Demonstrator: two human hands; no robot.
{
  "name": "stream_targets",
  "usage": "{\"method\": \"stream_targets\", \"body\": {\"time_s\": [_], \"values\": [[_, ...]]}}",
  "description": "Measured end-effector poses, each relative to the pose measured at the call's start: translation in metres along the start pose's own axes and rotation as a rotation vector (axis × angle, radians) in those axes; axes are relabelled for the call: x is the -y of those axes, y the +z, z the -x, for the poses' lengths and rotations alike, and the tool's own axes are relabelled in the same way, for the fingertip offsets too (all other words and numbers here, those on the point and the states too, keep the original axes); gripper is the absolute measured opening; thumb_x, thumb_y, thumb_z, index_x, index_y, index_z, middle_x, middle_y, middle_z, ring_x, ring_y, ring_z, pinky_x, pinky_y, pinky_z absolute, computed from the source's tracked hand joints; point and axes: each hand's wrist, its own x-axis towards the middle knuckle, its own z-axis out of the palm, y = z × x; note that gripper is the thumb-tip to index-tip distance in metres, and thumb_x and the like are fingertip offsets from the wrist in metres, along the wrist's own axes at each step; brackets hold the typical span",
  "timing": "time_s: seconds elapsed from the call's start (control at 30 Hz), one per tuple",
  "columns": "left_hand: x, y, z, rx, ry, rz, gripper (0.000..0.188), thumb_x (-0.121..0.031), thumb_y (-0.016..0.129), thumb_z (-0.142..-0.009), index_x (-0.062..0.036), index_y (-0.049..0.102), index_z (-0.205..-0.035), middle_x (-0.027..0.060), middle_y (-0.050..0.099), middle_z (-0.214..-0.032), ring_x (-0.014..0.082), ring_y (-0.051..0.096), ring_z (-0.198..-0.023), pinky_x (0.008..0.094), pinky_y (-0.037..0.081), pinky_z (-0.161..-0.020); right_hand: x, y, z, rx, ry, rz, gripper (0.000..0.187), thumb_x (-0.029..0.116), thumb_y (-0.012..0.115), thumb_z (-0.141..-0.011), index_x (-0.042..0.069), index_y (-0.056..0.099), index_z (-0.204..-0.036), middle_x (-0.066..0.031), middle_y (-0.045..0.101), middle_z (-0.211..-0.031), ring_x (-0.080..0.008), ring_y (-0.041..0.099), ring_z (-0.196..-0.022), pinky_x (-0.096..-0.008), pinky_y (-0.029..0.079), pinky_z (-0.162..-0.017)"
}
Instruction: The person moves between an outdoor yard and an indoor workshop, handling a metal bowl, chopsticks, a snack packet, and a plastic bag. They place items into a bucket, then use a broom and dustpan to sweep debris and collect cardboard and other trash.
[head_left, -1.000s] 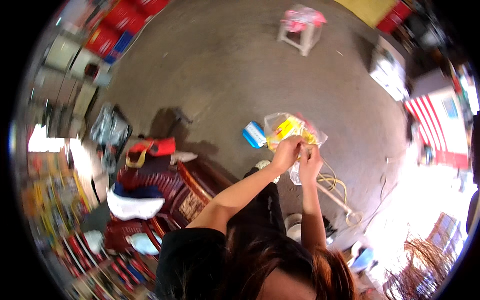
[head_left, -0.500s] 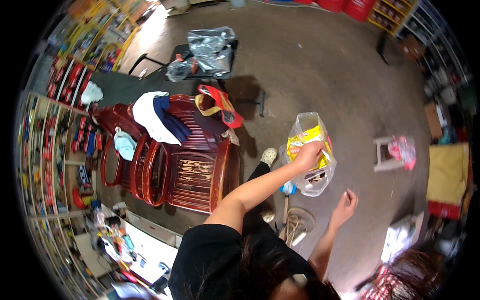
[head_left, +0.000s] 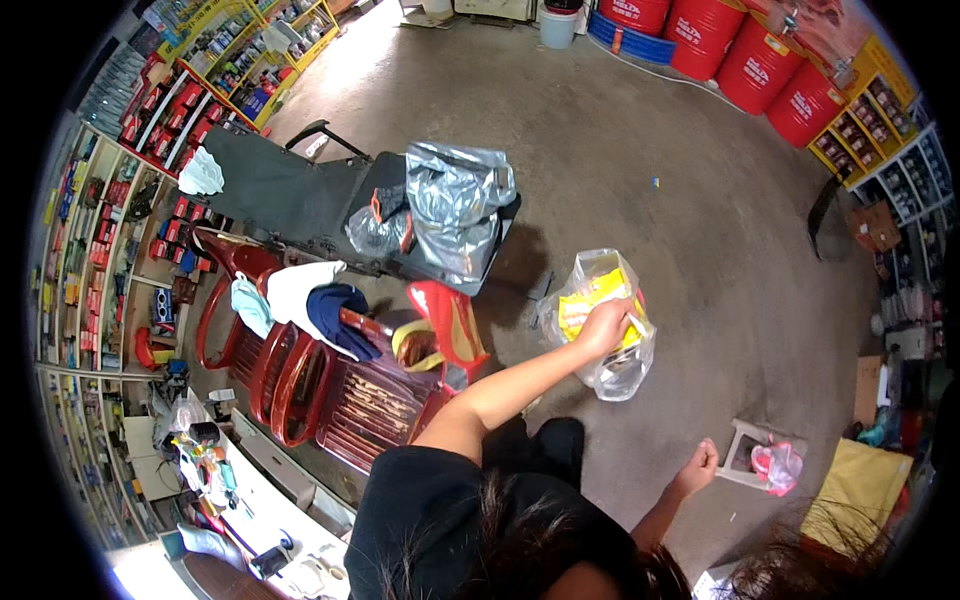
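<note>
In front of me, my left hand [head_left: 606, 325] is closed on a clear plastic bag [head_left: 622, 378]. A bright yellow packet [head_left: 582, 306] shows inside the bag, beside and partly behind the hand. The bag appears to hang above the floor, and its lower contents are hard to make out. Off to the right, my right hand [head_left: 695, 467] hangs with its fingers curled in and nothing visible in them. Nearest to it is a small pale stool [head_left: 742, 452] bearing a pink item in clear plastic [head_left: 778, 466].
Left of me stand dark red wooden chairs [head_left: 292, 395] with a red and yellow bag [head_left: 446, 325] and clothing on them. Beyond is a black seat or bench holding silvery plastic bags [head_left: 455, 205]. Red drums [head_left: 755, 62] line the far right; shelves [head_left: 100, 260] fill the left.
The view has shifted, bringing the red drums into fuller sight and the stool closer to my right hand. My left hand still grips the bag. The right hand's fingers are more curled.
</note>
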Motion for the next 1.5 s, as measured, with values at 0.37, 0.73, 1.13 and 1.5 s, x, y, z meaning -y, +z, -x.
{"method": "stream_targets", "body": {"time_s": [0.37,0.73,1.13,1.5], "values": [[0.056,-0.039,-0.252,-0.344,-0.136,0.046,0.007,-0.003,0.054,-0.076,-0.0025,0.058,-0.082,0.0156,0.060,-0.079,0.0307,0.059,-0.076,0.0358,0.046,-0.068,-0.004,0.195,-0.289,0.142,0.010,0.163,0.033,0.028,0.045,-0.090,-0.001,0.061,-0.087,-0.0079,0.061,-0.090,-0.0170,0.055,-0.080,-0.0286,0.044,-0.075],[0.120,-0.131,-0.444,-0.772,-0.275,-0.048,0.016,0.006,0.049,-0.076,-0.0001,0.059,-0.087,0.0088,0.061,-0.076,0.0145,0.057,-0.069,0.0261,0.046,-0.064,0.211,0.571,-0.521,0.498,-0.420,-0.115,0.030,0.023,0.038,-0.093,-0.001,0.055,-0.097,-0.0090,0.057,-0.092,-0.0170,0.051,-0.087,-0.0258,0.041,-0.076],[0.242,-0.314,-0.612,-1.049,-0.442,-0.180,0.012,-0.004,0.055,-0.076,-0.0014,0.061,-0.087,0.0148,0.063,-0.079,0.0227,0.062,-0.076,0.0321,0.047,-0.071,0.398,0.876,-0.539,1.120,-0.466,-0.489,0.050,0.040,0.029,-0.093,0.003,0.058,-0.078,0.0033,0.036,-0.051,-0.0071,0.035,-0.046,-0.0228,0.032,-0.049],[0.348,-0.570,-0.678,-1.361,-0.577,-0.322,0.007,0.002,0.056,-0.074,0.0003,0.059,-0.080,0.0064,0.057,-0.064,0.0117,0.050,-0.055,0.0259,0.041,-0.054,0.725,1.118,-0.476,1.938,-0.884,-1.527,0.067,0.063,0.028,-0.084,0.007,0.047,-0.052,-0.0037,0.046,-0.046,-0.0164,0.045,-0.040,-0.0470,0.014,-0.105]]}}
